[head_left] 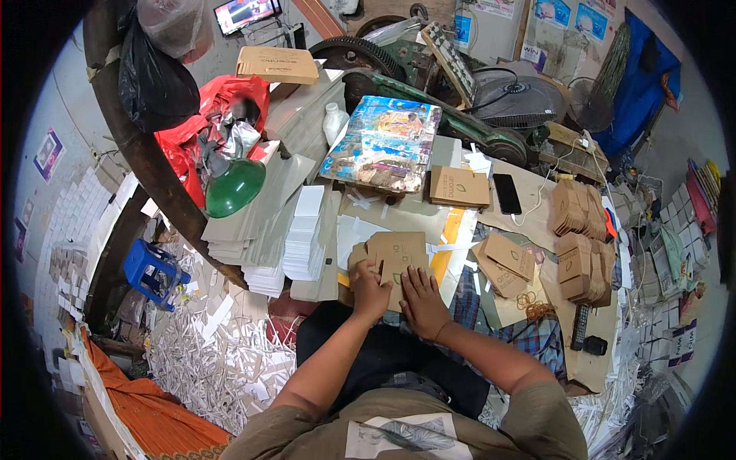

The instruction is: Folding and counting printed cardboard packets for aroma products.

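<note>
Flat brown printed cardboard pieces [400, 245] lie before me at the near edge of the work table. My left hand [371, 293] rests on their left part, its fingers curled. A thin dark stick-like thing [381, 267] shows at those fingertips; its kind is too small to tell. My right hand [424, 303] lies flat on the right part of the cardboard, fingers stretched out. To the right are loose brown cardboard sleeves [506, 261], with a heap of rubber bands [534, 307] below them.
Bundled brown cartons [579, 207] stand at the right, near a black phone [507, 194]. Stacks of white card [307, 234] and grey board [264, 207] fill the left. A green lamp shade [235, 188] hangs over them. Paper shreds [222, 345] cover the floor.
</note>
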`<state>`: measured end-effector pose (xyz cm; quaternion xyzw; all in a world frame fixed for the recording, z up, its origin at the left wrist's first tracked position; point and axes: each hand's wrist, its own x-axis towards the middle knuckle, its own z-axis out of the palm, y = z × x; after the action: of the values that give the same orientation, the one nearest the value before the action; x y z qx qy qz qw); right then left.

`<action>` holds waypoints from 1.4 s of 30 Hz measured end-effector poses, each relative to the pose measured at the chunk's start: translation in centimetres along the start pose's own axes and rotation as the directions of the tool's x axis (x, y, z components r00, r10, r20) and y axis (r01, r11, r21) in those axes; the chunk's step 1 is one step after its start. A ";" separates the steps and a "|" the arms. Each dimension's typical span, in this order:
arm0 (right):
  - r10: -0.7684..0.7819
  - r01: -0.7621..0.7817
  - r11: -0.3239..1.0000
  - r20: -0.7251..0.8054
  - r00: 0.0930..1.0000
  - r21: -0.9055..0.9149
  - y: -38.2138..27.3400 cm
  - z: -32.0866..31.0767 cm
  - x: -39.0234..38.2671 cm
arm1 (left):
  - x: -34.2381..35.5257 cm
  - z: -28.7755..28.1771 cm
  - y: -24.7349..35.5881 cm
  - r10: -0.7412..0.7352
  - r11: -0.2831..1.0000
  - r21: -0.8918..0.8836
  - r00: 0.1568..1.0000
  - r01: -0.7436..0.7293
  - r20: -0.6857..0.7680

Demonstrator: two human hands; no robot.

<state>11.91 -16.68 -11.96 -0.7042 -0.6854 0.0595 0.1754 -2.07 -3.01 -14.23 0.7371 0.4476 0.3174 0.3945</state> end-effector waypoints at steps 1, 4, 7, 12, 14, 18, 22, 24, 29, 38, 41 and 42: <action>0.009 -0.009 0.999 -0.011 1.000 0.042 0.1 -0.1 0.0 | 0.3 0.0 -0.1 -0.150 0.966 -0.209 0.988 0.151 0.022; 0.034 -0.034 0.998 0.004 0.999 0.059 0.1 -0.5 0.0 | 1.1 -1.8 0.0 -0.250 0.757 -0.477 0.872 0.447 0.420; 0.048 -0.052 0.978 0.027 0.998 0.204 -0.3 -1.7 0.1 | 2.1 -3.2 1.0 -0.278 0.586 -0.453 0.692 0.671 0.666; 0.413 -0.141 0.830 -0.427 0.804 0.539 1.6 -1.2 -0.2 | 2.1 -3.4 -1.4 -0.075 0.317 -0.602 0.652 0.733 0.754; 0.640 -0.261 0.433 -0.089 0.764 0.863 3.5 -0.7 -0.4 | 1.9 -3.3 -0.9 -0.090 0.288 -0.620 0.666 0.729 0.741; 0.489 -0.118 0.212 0.000 0.872 0.970 4.3 0.6 -0.4 | 2.2 -4.9 4.7 -0.240 0.203 -0.576 0.611 0.792 0.755; 0.577 -0.167 0.368 -0.083 0.813 0.915 2.9 0.6 0.1 | 2.0 -2.4 0.2 -0.148 0.234 -0.549 0.588 0.802 0.795; 0.644 -0.256 0.503 -0.160 0.748 0.826 0.1 -2.1 1.0 | 0.5 -2.0 1.2 -0.288 0.328 -0.656 0.734 0.680 0.615; 0.028 -0.038 0.999 -0.281 0.959 -0.029 -3.8 -4.2 3.3 | 1.6 -1.0 -0.7 -0.195 0.327 -0.730 0.799 0.600 0.569; 0.041 -0.062 0.988 -0.142 0.989 -0.142 -2.2 1.0 5.4 | 0.1 -4.6 2.5 0.256 0.963 0.059 0.960 -0.263 0.110; 0.051 -0.057 0.979 -0.038 0.998 -0.198 -1.7 1.6 5.7 | -0.2 -4.0 0.5 0.477 0.797 0.259 0.832 -0.545 0.284; 0.067 -0.061 0.976 0.023 0.998 -0.208 -1.8 1.4 5.7 | -0.3 -4.0 -0.1 0.490 0.762 0.312 0.820 -0.567 0.296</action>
<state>10.04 -10.78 -11.78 -0.7393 -0.6675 0.0038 0.0889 -5.51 -2.12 -12.46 0.9238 0.2327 0.2471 0.1772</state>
